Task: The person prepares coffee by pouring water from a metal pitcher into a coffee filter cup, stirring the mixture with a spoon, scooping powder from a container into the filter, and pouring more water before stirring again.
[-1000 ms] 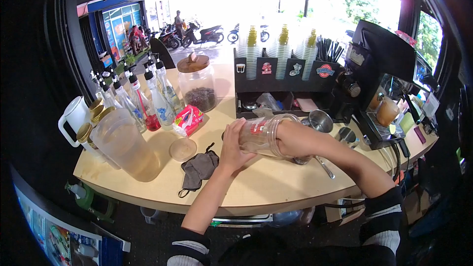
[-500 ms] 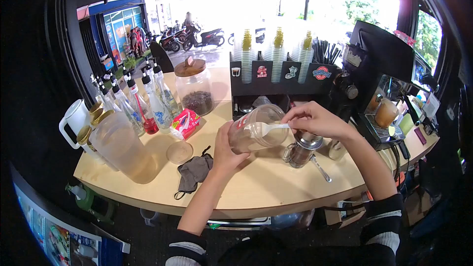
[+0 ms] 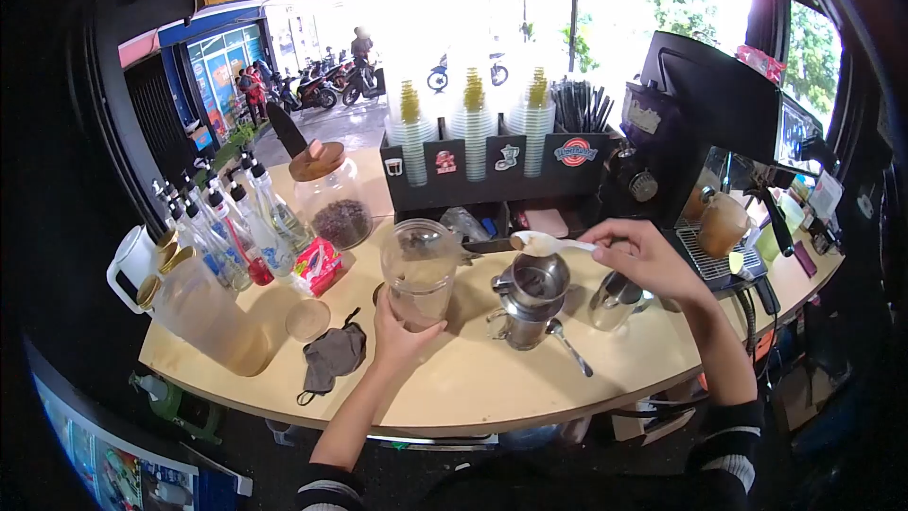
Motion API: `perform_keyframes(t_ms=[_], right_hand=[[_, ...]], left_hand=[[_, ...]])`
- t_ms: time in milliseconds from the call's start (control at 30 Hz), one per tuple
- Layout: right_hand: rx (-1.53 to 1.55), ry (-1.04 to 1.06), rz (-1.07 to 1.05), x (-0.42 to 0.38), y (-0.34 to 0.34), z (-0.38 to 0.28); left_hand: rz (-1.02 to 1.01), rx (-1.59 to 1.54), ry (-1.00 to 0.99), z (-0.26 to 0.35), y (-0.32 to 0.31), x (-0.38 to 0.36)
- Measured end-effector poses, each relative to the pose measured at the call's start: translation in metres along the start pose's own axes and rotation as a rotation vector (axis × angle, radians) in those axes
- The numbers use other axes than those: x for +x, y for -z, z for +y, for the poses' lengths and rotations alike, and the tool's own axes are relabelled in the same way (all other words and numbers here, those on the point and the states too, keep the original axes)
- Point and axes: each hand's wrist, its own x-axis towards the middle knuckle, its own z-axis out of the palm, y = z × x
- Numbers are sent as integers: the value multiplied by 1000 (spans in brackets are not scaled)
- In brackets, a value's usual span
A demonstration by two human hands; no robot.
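- The filter (image 3: pixel 541 279) sits on its glass (image 3: pixel 523 329), right of mid-bench; take it as the clock's centre.
- At 12, the spoon (image 3: pixel 544 244) hangs just over the filter's far rim. I'd hold it level and tip it only above the open mouth.
- From 2, the right hand (image 3: pixel 643 260) has its fingers pinched together on the spoon's handle; a turn of the wrist should be enough.
- At 9, the left hand (image 3: pixel 397 336) has its fingers clamped round the jar (image 3: pixel 416 289), low down. Held steady and apart, it wouldn't knock the glass.
- Teaspoon (image 3: pixel 570 350) at 5, close beside the glass; a dropped wrist might catch it.
- Steel cup (image 3: pixel 615 303) at 3, under the right hand, so lift over it.
- The rack (image 3: pixel 416 189) limits reach towards 11.
- Best room looks to be towards 7, short of the curved near edge of the bench (image 3: pixel 473 397); the mask (image 3: pixel 333 360) lies at 8.
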Motion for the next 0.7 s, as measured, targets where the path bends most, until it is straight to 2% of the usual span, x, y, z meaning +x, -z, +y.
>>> perform_keyframes(t_ms=[67,133,167,267,300,400,533,700], right_hand=[[-39,-5,12,-10,11,11],[-206,109,115,-16,15,31],[-191,202,147,-17,14,43],[-182,167,189,-26,10,49],[-244,224,196,-25,10,56],[-330,169,187,-28,10,51],[-301,156,217,-28,11,53],[-385,247,221,-25,9,59]], left_hand=[[-41,36,31,5,-5,0],[-15,87,72,-7,-13,0],[13,136,103,-13,-16,-4],[48,43,204,-6,-21,-5],[47,45,212,-8,-23,-6],[101,70,170,-21,-27,-11],[102,37,183,-27,-27,-12],[102,44,176,-22,-27,-10]])
